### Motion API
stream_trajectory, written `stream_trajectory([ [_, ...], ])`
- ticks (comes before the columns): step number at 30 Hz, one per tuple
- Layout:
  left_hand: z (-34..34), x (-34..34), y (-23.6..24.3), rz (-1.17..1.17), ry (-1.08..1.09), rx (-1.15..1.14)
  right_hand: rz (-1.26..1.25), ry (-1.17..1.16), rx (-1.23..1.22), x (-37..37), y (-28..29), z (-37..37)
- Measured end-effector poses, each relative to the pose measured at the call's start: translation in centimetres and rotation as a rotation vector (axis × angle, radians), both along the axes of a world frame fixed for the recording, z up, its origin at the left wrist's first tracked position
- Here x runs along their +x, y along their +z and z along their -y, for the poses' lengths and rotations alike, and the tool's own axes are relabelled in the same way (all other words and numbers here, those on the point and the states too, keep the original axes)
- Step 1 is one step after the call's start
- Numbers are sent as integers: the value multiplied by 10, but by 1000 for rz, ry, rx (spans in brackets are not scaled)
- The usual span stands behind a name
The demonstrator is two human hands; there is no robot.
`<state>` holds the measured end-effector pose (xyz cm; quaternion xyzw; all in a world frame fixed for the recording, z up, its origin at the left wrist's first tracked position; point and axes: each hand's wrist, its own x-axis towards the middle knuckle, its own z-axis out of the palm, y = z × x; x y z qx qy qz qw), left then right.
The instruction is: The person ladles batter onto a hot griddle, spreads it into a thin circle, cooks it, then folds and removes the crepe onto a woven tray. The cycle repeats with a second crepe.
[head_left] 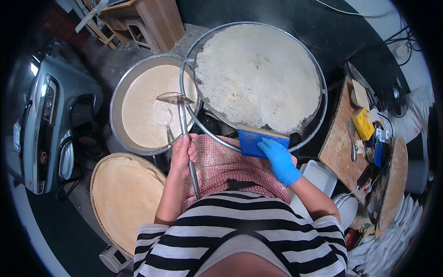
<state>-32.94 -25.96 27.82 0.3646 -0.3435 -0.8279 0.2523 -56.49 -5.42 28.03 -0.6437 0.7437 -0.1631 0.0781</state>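
My bare left hand is closed around the long metal handle of a batter spreader, whose half-round head hangs over a large metal pot of pale batter. A ladle dips into that batter, its handle running down beside my left hand; I cannot tell whether the hand grips it too. My right hand, in a blue glove, grips a flat blue scraper at the near edge of a big round griddle. Across the griddle lies a thin pale sheet of batter.
A metal ring circles the griddle. Stacked flatbreads lie in a round tray at lower left. To the right, a wooden board carries a yellow box and a spatula. A grey-blue vehicle stands far left.
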Motion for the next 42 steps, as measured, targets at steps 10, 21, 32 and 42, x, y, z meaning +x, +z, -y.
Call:
stream_trajectory([
  [10,11,-54,2,-214,-212,-37,1692,-519,-318,10,63,7],
  [21,-74,-138,-24,-31,-842,-785,1641,-731,-453,43,50,-29],
  [32,-1,-39,-108,347,58,-25,1479,-1768,-988,85,-20,-217],
  [42,58,-58,-155,429,71,40,1557,-1864,-994,52,-155,-257],
])
